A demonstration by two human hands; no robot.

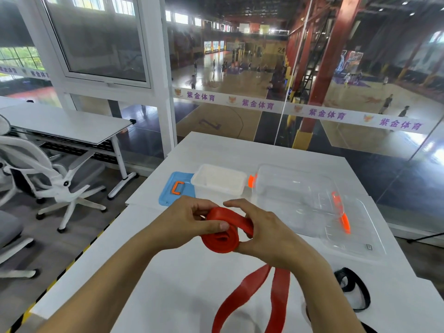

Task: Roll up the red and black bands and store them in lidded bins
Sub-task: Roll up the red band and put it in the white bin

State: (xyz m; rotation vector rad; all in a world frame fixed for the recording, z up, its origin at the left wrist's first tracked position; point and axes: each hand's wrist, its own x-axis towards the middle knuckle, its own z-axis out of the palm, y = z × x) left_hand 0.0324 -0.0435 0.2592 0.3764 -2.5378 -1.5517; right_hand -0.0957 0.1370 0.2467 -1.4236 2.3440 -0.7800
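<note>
Left hand point(189, 221): thumb laid across the coil of the red band point(222, 233), fingers curled behind it, frame centre. Right hand point(260, 228): fingers wrapped over the same coil; its forearm covers part of the two loose red tails running to the lower edge. Black band point(355, 288): slack on the white desk point(182, 280), lower right. White bin point(219, 180), clear bin point(298, 188), clear lid point(353, 231), blue lid point(176, 188): behind the hands, all open.
</note>
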